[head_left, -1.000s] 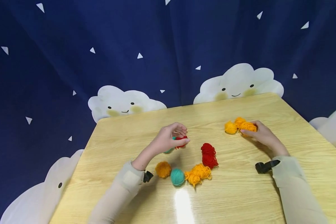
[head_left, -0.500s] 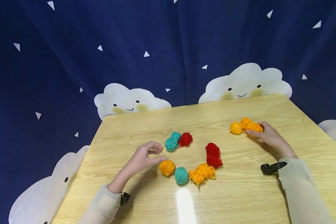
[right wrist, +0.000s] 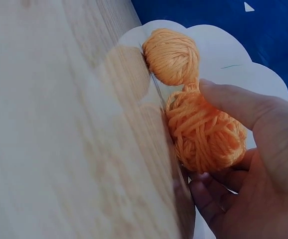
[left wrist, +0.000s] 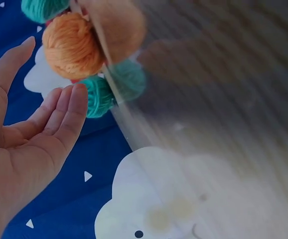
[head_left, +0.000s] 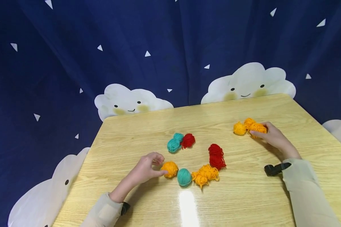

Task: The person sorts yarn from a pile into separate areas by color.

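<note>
My left hand [head_left: 147, 167] is beside an orange yarn ball [head_left: 170, 169] at the near left of the table. In the left wrist view its thumb and fingers [left wrist: 76, 102] are spread apart, with the orange ball beyond them. At the far right, my right hand [head_left: 275, 138] grips an orange yarn bundle [right wrist: 209, 132], thumb on one side and fingers curled on the other. That bundle lies against two more orange yarn balls [head_left: 239, 128]. Right of the left hand's ball sit a teal yarn ball [head_left: 184, 177] and a loose orange yarn bundle [head_left: 205, 175].
A red yarn bundle [head_left: 217, 156] lies behind the loose orange one. Farther back, teal yarn [head_left: 174, 143] rests next to a red ball [head_left: 188, 140]. The wooden table [head_left: 238, 201] ends at a blue curtain [head_left: 142, 31] with white clouds.
My left hand has come back from the teal and red yarn at the middle, toward me and left, to the orange ball. The right hand keeps its hold. The head view shifted slightly.
</note>
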Motion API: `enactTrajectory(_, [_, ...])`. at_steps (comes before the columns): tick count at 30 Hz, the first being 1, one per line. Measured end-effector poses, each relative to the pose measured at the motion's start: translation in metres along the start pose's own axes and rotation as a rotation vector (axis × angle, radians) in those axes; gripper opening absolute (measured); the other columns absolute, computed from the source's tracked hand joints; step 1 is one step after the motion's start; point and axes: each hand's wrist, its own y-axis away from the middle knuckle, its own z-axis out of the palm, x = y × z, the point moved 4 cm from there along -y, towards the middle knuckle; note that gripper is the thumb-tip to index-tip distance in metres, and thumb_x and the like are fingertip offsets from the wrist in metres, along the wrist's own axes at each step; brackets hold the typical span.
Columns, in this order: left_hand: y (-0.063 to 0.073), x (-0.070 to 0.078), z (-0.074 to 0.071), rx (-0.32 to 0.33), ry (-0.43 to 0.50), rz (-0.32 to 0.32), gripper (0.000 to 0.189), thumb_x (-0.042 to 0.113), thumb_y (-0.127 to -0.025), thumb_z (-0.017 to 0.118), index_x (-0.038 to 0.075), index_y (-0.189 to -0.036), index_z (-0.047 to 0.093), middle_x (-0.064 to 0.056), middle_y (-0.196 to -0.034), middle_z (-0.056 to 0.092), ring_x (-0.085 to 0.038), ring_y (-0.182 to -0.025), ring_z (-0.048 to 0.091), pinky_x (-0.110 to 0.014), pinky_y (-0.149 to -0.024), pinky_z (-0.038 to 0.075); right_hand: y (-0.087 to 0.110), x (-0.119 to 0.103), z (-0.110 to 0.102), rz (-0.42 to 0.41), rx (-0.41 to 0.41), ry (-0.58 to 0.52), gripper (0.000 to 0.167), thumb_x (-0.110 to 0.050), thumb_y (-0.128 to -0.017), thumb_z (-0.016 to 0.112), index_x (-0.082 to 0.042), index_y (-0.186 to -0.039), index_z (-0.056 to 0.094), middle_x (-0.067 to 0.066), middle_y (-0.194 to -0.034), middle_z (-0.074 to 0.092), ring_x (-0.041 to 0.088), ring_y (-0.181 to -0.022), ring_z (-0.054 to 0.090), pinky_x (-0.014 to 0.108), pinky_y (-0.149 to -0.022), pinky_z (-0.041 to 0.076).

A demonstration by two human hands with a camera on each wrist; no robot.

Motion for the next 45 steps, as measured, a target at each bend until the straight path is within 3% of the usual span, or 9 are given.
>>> enactTrajectory(8, [-0.001, -0.003, 0.007, -0.007, -0.041, 0.016, 0.043, 0.019, -0.074, 0.085, 0.001, -0.106, 0.062, -0.007, -0.1, 0.066, -0.019, -0.092, 0.064, -0.029, -0.082, 0.058, 0.0, -0.001, 0.0, 0.009, 0.009, 0.012, 0.087, -0.053, -0.095, 0.054, 0.012, -0.144, 0.023, 0.037, -0.139, 0.036, 0.047, -0.119, 0.042, 0.054, -0.093, 0.04])
enactTrajectory(18, [-0.005, 0.0, 0.013, -0.01, -0.119, 0.082, 0.04, 0.016, -0.074, 0.085, 0.001, -0.104, 0.063, -0.007, -0.098, 0.066, -0.018, -0.089, 0.065, -0.029, -0.079, 0.058, 0.001, -0.002, -0.001, 0.007, 0.012, 0.021, 0.085, -0.052, -0.096, 0.053, 0.012, -0.144, 0.023, 0.037, -0.138, 0.037, 0.046, -0.116, 0.043, 0.05, -0.089, 0.043])
enactTrajectory(24, [-0.007, 0.0, 0.016, -0.046, -0.128, 0.069, 0.035, 0.013, -0.075, 0.084, 0.003, -0.101, 0.062, -0.006, -0.098, 0.065, -0.016, -0.089, 0.064, -0.026, -0.078, 0.057, 0.001, 0.001, 0.0, 0.004, 0.004, 0.029, 0.086, -0.051, -0.097, 0.053, 0.013, -0.144, 0.022, 0.038, -0.138, 0.037, 0.046, -0.114, 0.045, 0.045, -0.086, 0.046])
enactTrajectory(28, [-0.008, -0.001, 0.017, -0.048, -0.129, 0.054, 0.032, 0.01, -0.075, 0.081, 0.003, -0.099, 0.062, -0.006, -0.096, 0.064, -0.015, -0.086, 0.062, -0.024, -0.077, 0.056, 0.0, 0.001, 0.0, 0.002, 0.007, 0.026, 0.088, -0.052, -0.096, 0.053, 0.014, -0.145, 0.02, 0.039, -0.14, 0.034, 0.048, -0.116, 0.044, 0.049, -0.088, 0.046])
enactTrajectory(37, [-0.011, -0.011, 0.015, -0.047, -0.014, -0.056, 0.029, 0.007, -0.074, 0.077, 0.002, -0.099, 0.061, -0.006, -0.089, 0.065, -0.012, -0.079, 0.057, -0.016, -0.069, 0.051, 0.0, 0.0, 0.001, 0.013, 0.009, 0.008, 0.087, -0.053, -0.096, 0.053, 0.012, -0.145, 0.022, 0.038, -0.141, 0.034, 0.049, -0.12, 0.041, 0.055, -0.093, 0.041])
enactTrajectory(45, [-0.006, -0.008, 0.01, 0.04, 0.057, -0.063, 0.028, 0.003, -0.075, 0.076, 0.002, -0.099, 0.062, -0.006, -0.088, 0.063, -0.013, -0.078, 0.056, -0.016, -0.068, 0.05, 0.0, 0.001, 0.0, 0.004, 0.017, 0.009, 0.086, -0.052, -0.096, 0.053, 0.013, -0.143, 0.023, 0.037, -0.138, 0.037, 0.046, -0.116, 0.044, 0.048, -0.088, 0.044])
